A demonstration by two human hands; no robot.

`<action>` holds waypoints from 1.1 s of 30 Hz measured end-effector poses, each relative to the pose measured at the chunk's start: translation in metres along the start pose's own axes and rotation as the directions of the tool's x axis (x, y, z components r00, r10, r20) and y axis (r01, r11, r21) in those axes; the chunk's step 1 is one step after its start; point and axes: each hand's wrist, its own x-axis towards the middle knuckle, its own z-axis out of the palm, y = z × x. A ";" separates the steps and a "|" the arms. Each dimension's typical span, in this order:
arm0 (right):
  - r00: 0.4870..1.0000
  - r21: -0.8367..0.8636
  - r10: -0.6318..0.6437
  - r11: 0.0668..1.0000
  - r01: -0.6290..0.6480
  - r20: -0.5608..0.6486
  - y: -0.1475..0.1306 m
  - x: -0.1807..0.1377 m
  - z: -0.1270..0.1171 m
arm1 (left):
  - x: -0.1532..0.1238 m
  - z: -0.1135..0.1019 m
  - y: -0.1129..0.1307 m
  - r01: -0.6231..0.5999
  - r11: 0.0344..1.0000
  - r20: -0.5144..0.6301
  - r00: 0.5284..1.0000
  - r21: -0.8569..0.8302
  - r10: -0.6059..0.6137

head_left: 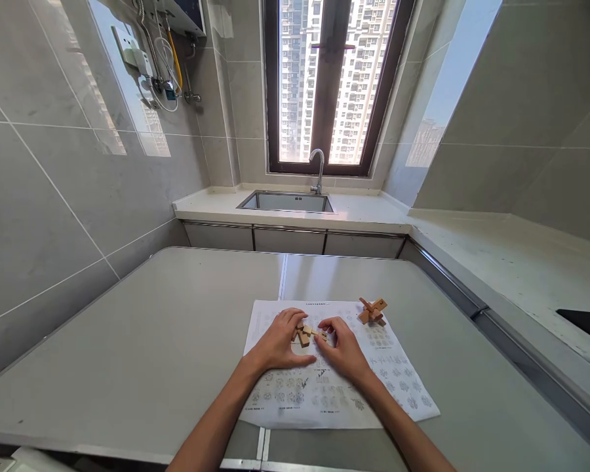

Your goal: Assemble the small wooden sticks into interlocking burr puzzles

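Observation:
Small pale wooden burr puzzle pieces (303, 339) lie crossed together on the printed sheet (299, 416), between my two hands. My left hand (276, 344) curves around their left side, its fingertips against the wood and its thumb stretched out below, apart from them. At the right end, my right hand (343, 351) pinches a thin wooden piece (316, 332) between thumb and fingers; its far end meets the other pieces. Fingers partly hide how the pieces fit. Near the sheet's upper right corner sits a darker brown assembled wooden puzzle (372, 312), with sticks crossing at angles.
The sheet carries rows of printed diagrams and a few handwritten ticks. It rests on a grey folding table (128, 367) with a seam down the middle. Beyond are a white counter (206, 204), a sink (285, 202), a faucet (319, 169) and a window (332, 85).

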 end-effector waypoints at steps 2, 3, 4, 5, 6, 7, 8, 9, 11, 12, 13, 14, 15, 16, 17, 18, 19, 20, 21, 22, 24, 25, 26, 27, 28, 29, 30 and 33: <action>1.000 0.039 0.006 0.999 -0.005 -0.011 0.002 -0.001 0.001 | -0.001 -0.006 -0.008 0.017 0.999 -0.008 1.000 0.049 -0.017; 1.000 0.058 0.014 0.998 -0.013 -0.022 0.002 -0.001 0.001 | -0.001 -0.008 -0.012 0.030 0.996 -0.025 0.999 0.079 -0.028; 0.999 0.068 0.025 0.997 -0.023 -0.031 0.002 -0.001 0.001 | -0.001 -0.009 -0.016 0.045 0.993 -0.049 0.998 0.107 -0.040; 0.999 0.068 0.036 0.997 -0.033 -0.037 0.002 0.000 0.001 | -0.001 -0.010 -0.021 0.060 0.990 -0.074 0.996 0.129 -0.051; 0.998 0.061 0.047 0.997 -0.044 -0.039 0.002 0.000 0.001 | -0.001 -0.010 -0.024 0.075 0.986 -0.089 0.994 0.147 -0.062; 0.998 0.050 0.055 0.997 -0.053 -0.041 0.002 0.001 0.000 | -0.001 -0.010 -0.028 0.092 0.983 -0.104 0.992 0.160 -0.075; 0.997 0.040 0.061 0.997 -0.059 -0.046 0.001 0.001 0.000 | -0.001 -0.010 -0.030 0.112 0.979 -0.116 0.989 0.173 -0.093; 0.996 0.031 0.064 0.998 -0.062 -0.056 0.000 0.002 -0.001 | -0.001 -0.009 -0.032 0.136 0.973 -0.128 0.985 0.188 -0.113; 0.994 0.025 0.072 0.997 -0.070 -0.083 -0.001 0.003 -0.002 | 0.000 -0.009 -0.032 0.192 0.956 -0.152 0.975 0.220 -0.161; 0.992 0.029 0.084 0.996 -0.082 -0.092 -0.001 0.004 -0.003 | 0.000 -0.009 -0.032 0.219 0.949 -0.156 0.970 0.228 -0.186; 0.990 0.037 0.104 0.994 -0.101 -0.095 -0.002 0.004 -0.004 | 0.000 -0.009 -0.030 0.238 0.945 -0.151 0.967 0.227 -0.207; 0.987 0.052 0.133 0.990 -0.128 -0.091 -0.001 0.004 -0.004 | 0.000 -0.010 -0.028 0.248 0.945 -0.137 0.965 0.214 -0.222; 0.983 0.075 0.165 0.984 -0.159 -0.078 -0.001 0.004 -0.005 | 0.000 -0.011 -0.026 0.252 0.949 -0.116 0.966 0.191 -0.233; 0.979 0.103 0.196 0.976 -0.189 -0.061 0.000 0.004 -0.006 | -0.001 -0.013 -0.024 0.253 0.953 -0.091 0.966 0.164 -0.240; 0.974 0.135 0.225 0.967 -0.217 -0.041 0.001 0.005 -0.006 | -0.001 -0.015 -0.023 0.252 0.958 -0.064 0.967 0.140 -0.245; 0.969 0.172 0.248 0.955 -0.241 -0.022 0.002 0.005 -0.006 | -0.001 -0.018 -0.021 0.254 0.959 -0.041 0.967 0.125 -0.251; 0.963 0.212 0.268 0.942 -0.261 -0.007 0.003 0.005 -0.006 | -0.002 -0.020 -0.021 0.262 0.957 -0.025 0.965 0.122 -0.261; 0.958 0.251 0.286 0.927 -0.278 0.004 0.004 0.005 -0.006 | -0.002 -0.022 -0.021 0.277 0.952 -0.019 0.961 0.128 -0.277; 0.953 0.289 0.302 0.912 -0.291 0.008 0.004 0.005 -0.006 | -0.002 -0.024 -0.021 0.299 0.944 -0.028 0.954 0.141 -0.298; 0.949 0.323 0.316 0.897 -0.301 0.005 0.004 0.006 -0.006 | -0.001 -0.025 -0.022 0.326 0.933 -0.046 0.945 0.153 -0.323; 0.940 0.379 0.341 0.871 -0.314 -0.004 0.004 0.006 -0.007 | 0.000 -0.027 -0.024 0.392 0.907 -0.101 0.919 0.154 -0.380; 0.936 0.401 0.351 0.858 -0.319 -0.007 0.004 0.006 -0.007 | 0.001 -0.026 -0.024 0.425 0.896 -0.127 0.903 0.132 -0.410; 0.932 0.420 0.363 0.847 -0.327 -0.006 0.004 0.007 -0.008 | 0.002 -0.026 -0.024 0.451 0.888 -0.147 0.888 0.089 -0.437; 0.928 0.435 0.374 0.835 -0.337 0.002 0.004 0.007 -0.008 | 0.003 -0.024 -0.024 0.468 0.884 -0.154 0.875 0.025 -0.459; 0.923 0.450 0.384 0.822 -0.349 0.015 0.005 0.007 -0.008 | 0.005 -0.022 -0.024 0.472 0.880 -0.150 0.867 -0.056 -0.474; 0.918 0.467 0.394 0.807 -0.362 0.030 0.005 0.007 -0.008 | 0.006 -0.020 -0.023 0.463 0.874 -0.131 0.867 -0.150 -0.481; 0.914 0.489 0.402 0.788 -0.373 0.049 0.006 0.007 -0.009 | 0.008 -0.018 -0.022 0.443 0.861 -0.101 0.872 -0.251 -0.479; 0.903 0.587 0.418 0.708 -0.392 0.099 0.006 0.008 -0.008 | 0.010 -0.008 -0.022 0.386 0.775 0.006 0.897 -0.501 -0.442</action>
